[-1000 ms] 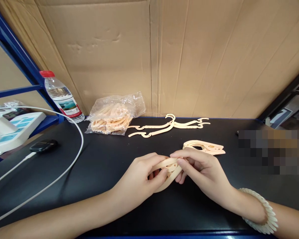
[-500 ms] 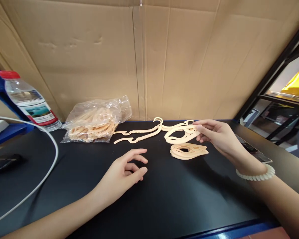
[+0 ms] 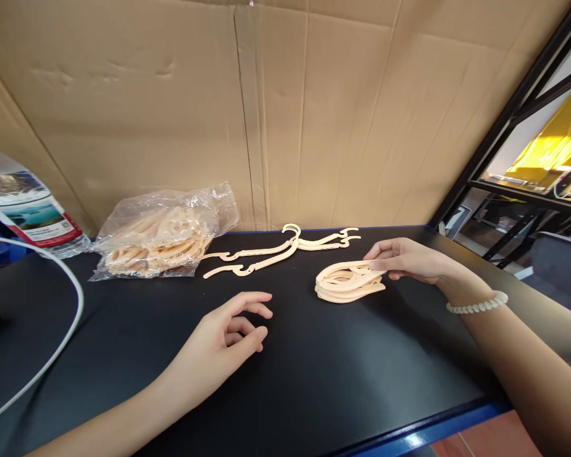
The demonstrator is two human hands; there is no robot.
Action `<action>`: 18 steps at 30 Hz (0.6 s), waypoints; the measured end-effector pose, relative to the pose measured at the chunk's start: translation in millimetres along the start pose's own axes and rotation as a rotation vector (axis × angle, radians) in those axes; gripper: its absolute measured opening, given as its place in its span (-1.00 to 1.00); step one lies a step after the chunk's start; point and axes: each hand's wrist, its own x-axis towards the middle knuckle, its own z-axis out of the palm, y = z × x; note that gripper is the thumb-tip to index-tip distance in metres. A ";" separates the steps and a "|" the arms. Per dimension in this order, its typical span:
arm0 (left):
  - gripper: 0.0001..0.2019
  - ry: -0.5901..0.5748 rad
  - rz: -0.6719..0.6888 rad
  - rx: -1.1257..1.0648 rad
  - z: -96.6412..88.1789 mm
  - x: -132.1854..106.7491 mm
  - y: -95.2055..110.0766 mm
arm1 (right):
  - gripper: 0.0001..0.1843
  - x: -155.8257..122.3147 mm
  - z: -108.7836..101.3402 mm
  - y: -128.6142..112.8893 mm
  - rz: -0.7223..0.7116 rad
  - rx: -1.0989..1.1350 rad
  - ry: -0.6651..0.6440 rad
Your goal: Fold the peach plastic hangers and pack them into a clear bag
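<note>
My right hand pinches one end of a cream folding clothes hanger, folded up. That hanger lies over a small stack of folded hangers on the black tabletop; I cannot tell whether its weight rests on them. Over the table, my left hand hovers with fingers loosely curled and apart, holding nothing. Beyond both hands, unfolded hangers lie overlapped with their hooks together.
At the back left sits a clear plastic bag full of cream hangers. Beside it leans a water bottle. A white cable curves across the left side. Behind the table stands a cardboard wall.
My right hand has lowered the folded hanger onto or just above the stack. My left hand has stayed open at nearly the same place. The view has turned slightly right.
</note>
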 end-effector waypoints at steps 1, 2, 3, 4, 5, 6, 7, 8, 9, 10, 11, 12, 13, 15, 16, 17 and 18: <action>-0.66 -0.002 0.002 0.002 -0.1 0.4 -0.5 | -0.72 -0.3 -1.8 0.0 0.000 -0.016 -0.017; -0.66 -0.006 0.004 0.004 -0.2 0.8 -1.0 | -0.71 -0.6 -3.4 -0.2 0.001 -0.035 -0.029; -0.66 -0.009 0.006 0.005 -0.3 1.1 -1.6 | -0.71 -0.9 -4.8 -0.5 0.006 -0.057 -0.040; -0.66 -0.011 0.007 0.007 -0.4 1.5 -2.2 | -0.70 -1.1 -5.8 -1.0 0.014 -0.081 -0.051; -0.66 -0.012 0.007 0.010 -0.5 1.9 -3.0 | -0.68 -1.3 -6.5 -1.4 0.025 -0.105 -0.063; -0.66 -0.013 0.007 0.013 -0.5 2.2 -3.8 | -0.67 -1.3 -6.8 -1.9 0.036 -0.128 -0.075; -0.66 -0.013 0.006 0.016 -0.6 2.5 -4.6 | -0.67 -1.3 -6.8 -2.3 0.044 -0.152 -0.084; -0.66 -0.012 0.007 0.017 -0.6 2.7 -5.3 | -0.67 -1.1 -6.5 -2.7 0.047 -0.173 -0.089; -0.66 -0.012 0.008 0.017 -0.7 2.9 -5.9 | -0.67 -0.9 -6.1 -2.9 0.044 -0.192 -0.093; -0.66 -0.011 0.009 0.016 -0.7 3.0 -6.3 | -0.68 -0.6 -5.5 -3.0 0.037 -0.206 -0.094; -0.66 -0.008 0.012 0.014 -0.7 3.2 -6.6 | -0.68 -0.2 -5.0 -2.9 0.030 -0.218 -0.097; -0.66 -0.006 0.015 0.012 -0.7 3.4 -6.9 | -0.69 0.1 -4.6 -2.8 0.025 -0.229 -0.100; -0.66 -0.005 0.017 0.011 -0.7 3.6 -7.1 | -0.69 0.3 -4.4 -2.6 0.022 -0.239 -0.102; -0.66 -0.003 0.022 0.011 -0.4 4.1 -7.8 | -0.68 0.3 -4.9 -2.4 0.026 -0.256 -0.103; -0.67 -0.003 0.024 0.012 -0.1 4.3 -8.2 | -0.67 0.0 -5.7 -2.4 0.025 -0.264 -0.104; -0.67 -0.004 0.025 0.012 0.2 4.4 -8.6 | -0.66 -0.5 -6.8 -2.5 0.017 -0.272 -0.105; -0.67 -0.004 0.027 0.013 0.6 4.3 -8.8 | -0.65 -1.3 -8.1 -2.6 0.004 -0.280 -0.107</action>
